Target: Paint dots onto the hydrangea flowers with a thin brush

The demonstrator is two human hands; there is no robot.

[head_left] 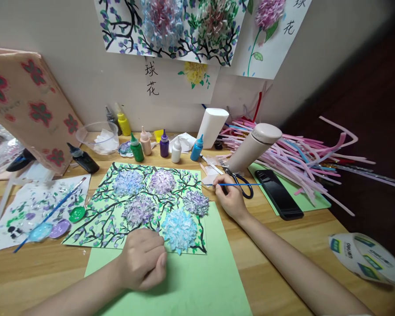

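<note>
My left hand (143, 259) is curled into a loose fist at the lower edge of a painting (100, 230) of black branches, with nothing showing in it. Raised paper flower heads in blue, purple and turquoise cover the painting; the turquoise flower (179, 230) is nearest that fist. To the right of the painting, my right hand (230, 197) pinches a thin paintbrush (242, 184) with a blue handle. The brush lies nearly level, its tip end pointing left towards the painting's right edge. Black-handled scissors (248, 186) lie just beyond this hand, partly hidden.
Several paint bottles (164, 144) stand behind the painting. A paint-stained sheet (26, 206) at left bears another blue brush (52, 210) and small paint dishes (59, 228). On the right are a tumbler (255, 147), pipe cleaners (303, 162), a phone (278, 193) and a tape roll (368, 259).
</note>
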